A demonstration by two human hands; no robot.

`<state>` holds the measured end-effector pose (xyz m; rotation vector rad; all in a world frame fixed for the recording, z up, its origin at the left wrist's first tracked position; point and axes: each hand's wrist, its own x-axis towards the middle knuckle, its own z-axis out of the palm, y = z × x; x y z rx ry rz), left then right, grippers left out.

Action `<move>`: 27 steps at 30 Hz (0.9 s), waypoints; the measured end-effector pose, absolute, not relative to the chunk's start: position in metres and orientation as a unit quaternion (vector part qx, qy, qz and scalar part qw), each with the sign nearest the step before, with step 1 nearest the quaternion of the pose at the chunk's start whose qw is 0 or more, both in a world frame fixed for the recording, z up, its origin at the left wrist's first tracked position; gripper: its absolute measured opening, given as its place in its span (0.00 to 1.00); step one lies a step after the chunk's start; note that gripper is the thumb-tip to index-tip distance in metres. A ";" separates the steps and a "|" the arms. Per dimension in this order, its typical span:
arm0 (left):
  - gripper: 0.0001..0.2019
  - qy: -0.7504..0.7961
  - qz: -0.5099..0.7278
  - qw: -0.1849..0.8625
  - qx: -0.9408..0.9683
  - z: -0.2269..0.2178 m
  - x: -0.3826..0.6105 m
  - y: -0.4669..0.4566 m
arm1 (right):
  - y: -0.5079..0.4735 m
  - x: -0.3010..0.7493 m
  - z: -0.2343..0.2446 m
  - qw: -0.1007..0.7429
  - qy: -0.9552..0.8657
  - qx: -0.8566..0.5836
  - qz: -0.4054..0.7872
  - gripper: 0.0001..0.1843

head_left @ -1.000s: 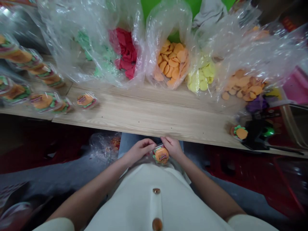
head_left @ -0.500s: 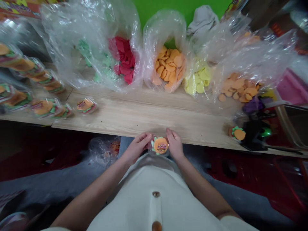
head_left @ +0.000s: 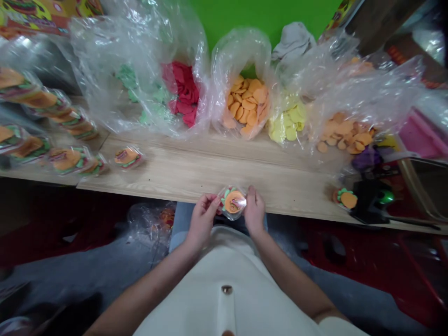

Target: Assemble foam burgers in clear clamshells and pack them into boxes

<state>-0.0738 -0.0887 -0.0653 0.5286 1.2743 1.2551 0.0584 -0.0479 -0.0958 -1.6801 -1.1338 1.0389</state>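
At the table's front edge, a toy burger in a clear wrapper [head_left: 233, 202] shows an orange round top with printing and green frills. My left hand [head_left: 205, 212] pinches the wrapper's left side between thumb and fingers. On the opposite side my right hand [head_left: 255, 210] has its fingers closed at the wrapper's right edge. Another wrapped toy burger [head_left: 128, 157] lies on the wooden table [head_left: 182, 170] to the left. By a black device with a green light [head_left: 376, 198], at the right, sits a burger with green frills [head_left: 346, 199].
Clear bags along the back hold green pieces [head_left: 154, 100], red pieces [head_left: 184, 91], orange discs [head_left: 247, 102], yellow pieces [head_left: 289, 119] and paler orange discs [head_left: 345, 133]. Rows of wrapped burgers [head_left: 66, 160] line the left. A pink tray [head_left: 423, 133] stands at the right.
Both hands have raised the wrapped burger slightly toward the table, and it has turned a little. Light now glints off its right side. The whole view has shifted slightly.
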 end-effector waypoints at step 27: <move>0.28 0.479 0.423 0.745 0.193 -0.079 -0.089 -0.120 | -0.067 0.058 -0.103 0.408 -0.310 -0.666 0.542 0.24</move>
